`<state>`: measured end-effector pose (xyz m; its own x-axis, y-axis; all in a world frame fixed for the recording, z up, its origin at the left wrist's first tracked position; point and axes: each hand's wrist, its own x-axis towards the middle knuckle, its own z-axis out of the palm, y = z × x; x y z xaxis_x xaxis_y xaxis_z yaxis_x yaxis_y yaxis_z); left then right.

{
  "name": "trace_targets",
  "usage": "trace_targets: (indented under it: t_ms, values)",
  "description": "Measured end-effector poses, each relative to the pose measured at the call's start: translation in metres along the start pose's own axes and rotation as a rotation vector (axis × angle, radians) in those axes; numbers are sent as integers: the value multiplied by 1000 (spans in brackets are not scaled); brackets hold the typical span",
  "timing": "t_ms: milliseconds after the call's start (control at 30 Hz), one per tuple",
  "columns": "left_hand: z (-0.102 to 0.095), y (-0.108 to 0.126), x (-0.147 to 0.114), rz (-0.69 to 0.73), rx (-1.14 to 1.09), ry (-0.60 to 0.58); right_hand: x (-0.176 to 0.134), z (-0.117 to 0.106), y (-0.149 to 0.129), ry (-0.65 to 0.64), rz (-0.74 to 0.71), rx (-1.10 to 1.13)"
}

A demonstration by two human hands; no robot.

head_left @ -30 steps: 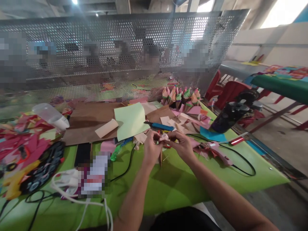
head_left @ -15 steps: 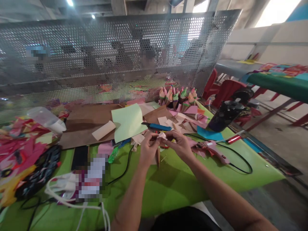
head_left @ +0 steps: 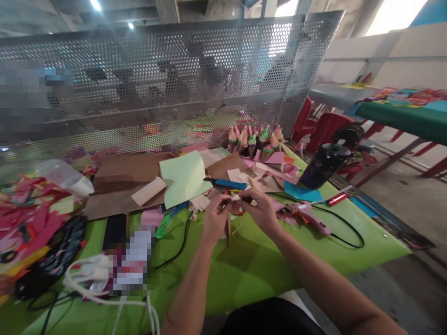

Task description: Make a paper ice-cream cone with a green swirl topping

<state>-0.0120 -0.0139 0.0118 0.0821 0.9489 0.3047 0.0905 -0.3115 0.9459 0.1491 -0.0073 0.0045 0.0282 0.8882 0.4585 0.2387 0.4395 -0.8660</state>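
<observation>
Over the middle of the green table, my left hand [head_left: 215,215] and my right hand [head_left: 261,211] face each other with closed fingertips. Between them they pinch a small piece of pale paper [head_left: 236,197]. Below it a brown paper cone [head_left: 228,230] points down beside my left hand; my fingers partly hide it. Just beyond my fingers lies a blue utility knife [head_left: 230,184]. Cream paper scraps [head_left: 199,203] rest close to my left hand. To the right of my right hand is a pink glue gun [head_left: 312,217] with a black cord.
Several paper ice-cream cones [head_left: 258,139] stand at the back by a perforated metal screen [head_left: 139,93]. A dark tumbler [head_left: 324,163] is at the right edge. Leftward are a light green sheet [head_left: 185,179], a phone [head_left: 115,231], white cables [head_left: 104,294] and pink paper scraps [head_left: 42,214].
My fingertips have closed in on the pale paper, and less of it shows now. The view has shifted slightly. Both hands stay in nearly the same place.
</observation>
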Motion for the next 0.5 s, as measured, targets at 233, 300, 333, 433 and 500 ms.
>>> trace_targets:
  t_ms: [233, 300, 333, 433, 500]
  values:
    - [-1, 0, -1, -30, 13, -3, 1, -1, -3, -19, 0, 6]
    - [-2, -1, -1, -46, -14, -16, 2, -1, -4, -13, 3, 28]
    - [-2, -1, 0, -50, -20, -26, 2, -1, -4, -14, 3, 40]
    - [-3, -2, 0, -44, 9, -46, 3, -1, -5, -39, 7, 70]
    - [-3, -3, 0, -32, 38, -52, 4, -1, -3, -43, 19, 83]
